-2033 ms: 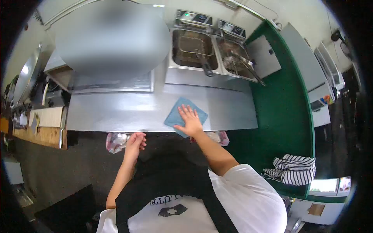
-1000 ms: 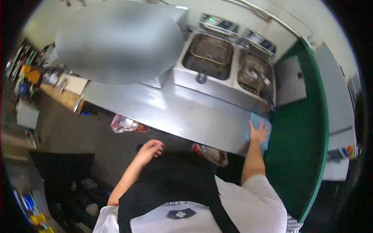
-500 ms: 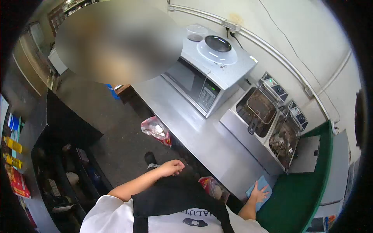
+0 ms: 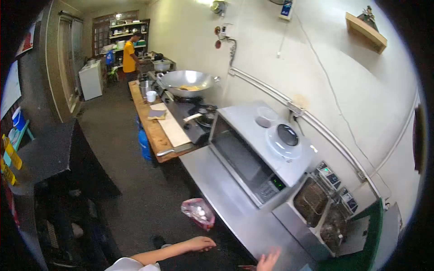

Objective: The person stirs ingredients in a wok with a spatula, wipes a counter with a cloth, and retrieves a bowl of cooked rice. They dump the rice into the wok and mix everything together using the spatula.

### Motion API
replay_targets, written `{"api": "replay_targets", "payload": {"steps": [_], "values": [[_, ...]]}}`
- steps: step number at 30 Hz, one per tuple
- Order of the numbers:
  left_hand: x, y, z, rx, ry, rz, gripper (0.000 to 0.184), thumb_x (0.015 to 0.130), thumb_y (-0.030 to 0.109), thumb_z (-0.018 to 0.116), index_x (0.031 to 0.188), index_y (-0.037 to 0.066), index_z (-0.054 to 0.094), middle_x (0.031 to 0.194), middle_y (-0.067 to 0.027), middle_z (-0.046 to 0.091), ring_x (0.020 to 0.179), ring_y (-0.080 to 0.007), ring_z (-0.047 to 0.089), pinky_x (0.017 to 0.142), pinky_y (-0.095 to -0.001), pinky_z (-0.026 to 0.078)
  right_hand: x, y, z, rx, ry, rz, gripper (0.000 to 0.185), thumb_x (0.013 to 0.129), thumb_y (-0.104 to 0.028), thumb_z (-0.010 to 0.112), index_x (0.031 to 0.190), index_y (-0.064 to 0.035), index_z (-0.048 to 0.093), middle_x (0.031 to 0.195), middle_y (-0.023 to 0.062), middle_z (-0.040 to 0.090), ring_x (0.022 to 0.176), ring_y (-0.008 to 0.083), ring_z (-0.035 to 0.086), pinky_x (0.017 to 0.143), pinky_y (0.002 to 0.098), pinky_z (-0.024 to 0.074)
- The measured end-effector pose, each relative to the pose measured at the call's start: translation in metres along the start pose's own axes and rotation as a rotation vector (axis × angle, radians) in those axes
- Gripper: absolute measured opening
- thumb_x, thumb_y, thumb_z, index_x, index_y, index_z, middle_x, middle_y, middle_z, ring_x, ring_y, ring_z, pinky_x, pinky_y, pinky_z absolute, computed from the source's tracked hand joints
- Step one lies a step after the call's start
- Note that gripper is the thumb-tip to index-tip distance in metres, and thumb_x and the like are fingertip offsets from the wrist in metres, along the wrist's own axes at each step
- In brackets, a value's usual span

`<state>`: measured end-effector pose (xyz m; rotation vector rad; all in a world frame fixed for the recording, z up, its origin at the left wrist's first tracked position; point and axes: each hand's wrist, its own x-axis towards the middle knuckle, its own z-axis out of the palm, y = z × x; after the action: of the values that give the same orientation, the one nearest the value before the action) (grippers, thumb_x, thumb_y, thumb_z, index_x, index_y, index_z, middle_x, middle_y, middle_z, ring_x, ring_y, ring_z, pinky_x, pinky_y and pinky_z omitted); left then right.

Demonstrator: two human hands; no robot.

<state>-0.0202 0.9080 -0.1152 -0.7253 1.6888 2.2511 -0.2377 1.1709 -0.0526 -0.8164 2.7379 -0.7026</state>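
At the bottom of the view, my left hand (image 4: 201, 244) hangs before the dark apron, its fingers together and loosely curled, with nothing visible in them. My right hand (image 4: 268, 259), blurred and partly cut off by the lower edge, has its fingers apart over the front of the steel counter (image 4: 235, 205) and holds nothing. A sliver of the blue cloth (image 4: 307, 268) shows at the bottom edge, right of that hand and apart from it.
A microwave (image 4: 244, 153) carries a lid and a plastic bowl; two fryers (image 4: 312, 201) stand to its right. A plastic bag (image 4: 198, 213) lies below the counter's front edge. Beyond are a wok (image 4: 187, 82), a wooden table (image 4: 151, 131) and a person in yellow (image 4: 129, 56).
The view has swung left, bringing in the stove and the other person. My right hand has come off the blue cloth, which it pressed along the counter to its right end.
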Motion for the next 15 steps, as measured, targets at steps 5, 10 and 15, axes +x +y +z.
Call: {"api": "replay_targets", "payload": {"steps": [5,10,15], "values": [[-0.077,0.017,-0.087,0.207,0.171,0.152,0.019,0.084,0.023,0.062,0.088,0.005,0.069,0.078,-0.0001,0.065,0.072,-0.0083,0.057,0.064,-0.0248,0.046,0.011,-0.163,0.114,0.325,-0.231,-0.535,0.049,0.08,-0.025,0.063,0.123,-0.0055,0.05,0.13,0.0291,0.036,0.117,0.0402,0.042,0.097,0.0408,0.0372],[-0.144,-0.008,-0.185,0.301,0.4,-0.113,0.036,0.081,0.043,0.06,0.073,0.008,0.07,0.069,-0.0057,0.062,0.065,-0.0135,0.057,0.062,-0.0287,0.045,0.026,-0.287,0.2,0.146,-1.125,-0.255,0.047,0.088,-0.037,0.053,0.126,-0.0108,0.051,0.127,0.0175,0.048,0.119,0.0237,0.045,0.098,0.0315,0.036],[-0.222,-0.033,-0.253,0.262,0.594,0.026,0.031,0.082,0.036,0.062,0.077,0.006,0.067,0.081,-0.0065,0.063,0.077,-0.0139,0.059,0.07,-0.0288,0.046,0.022,-0.302,0.302,0.51,-1.57,-0.269,0.047,0.091,-0.037,0.049,0.129,-0.0105,0.048,0.132,0.0086,0.047,0.121,0.0173,0.042,0.102,0.0276,0.0292]]}}
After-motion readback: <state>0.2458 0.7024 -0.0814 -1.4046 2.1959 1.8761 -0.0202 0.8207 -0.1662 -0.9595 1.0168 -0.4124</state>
